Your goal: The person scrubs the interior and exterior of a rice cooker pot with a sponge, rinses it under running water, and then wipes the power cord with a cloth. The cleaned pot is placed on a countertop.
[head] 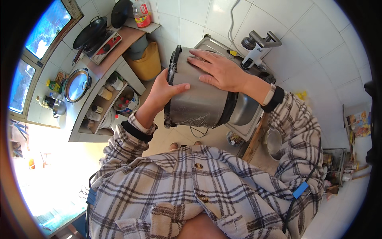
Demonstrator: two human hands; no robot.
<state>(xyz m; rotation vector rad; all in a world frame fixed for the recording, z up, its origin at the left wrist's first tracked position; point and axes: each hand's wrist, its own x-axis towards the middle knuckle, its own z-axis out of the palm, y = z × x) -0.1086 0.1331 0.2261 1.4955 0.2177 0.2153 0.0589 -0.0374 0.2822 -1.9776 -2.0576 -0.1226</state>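
Observation:
A grey metal cooker body (197, 104), a wide cylinder with black bands at both ends, lies tilted on its side before me. White suds or residue cling to its black rim (173, 68) and streak its lower wall. My left hand (162, 92) grips the rim end, thumb on the metal wall; its other fingers are hidden behind. Flat on the upper side rests my right hand (219, 71), fingers spread. What lies under that palm is hidden. Beyond the cooker's far end shows a sink (246, 112) of stainless steel, partly covered by the cooker and my right arm.
A white and grey faucet (259, 49) stands behind the sink. At left, a counter bears a wok (91, 33) on a stove, a round glass lid (77, 85) and an oil bottle (141, 15). A yellow bucket (147, 62) stands in the corner. A metal bowl (274, 143) sits right.

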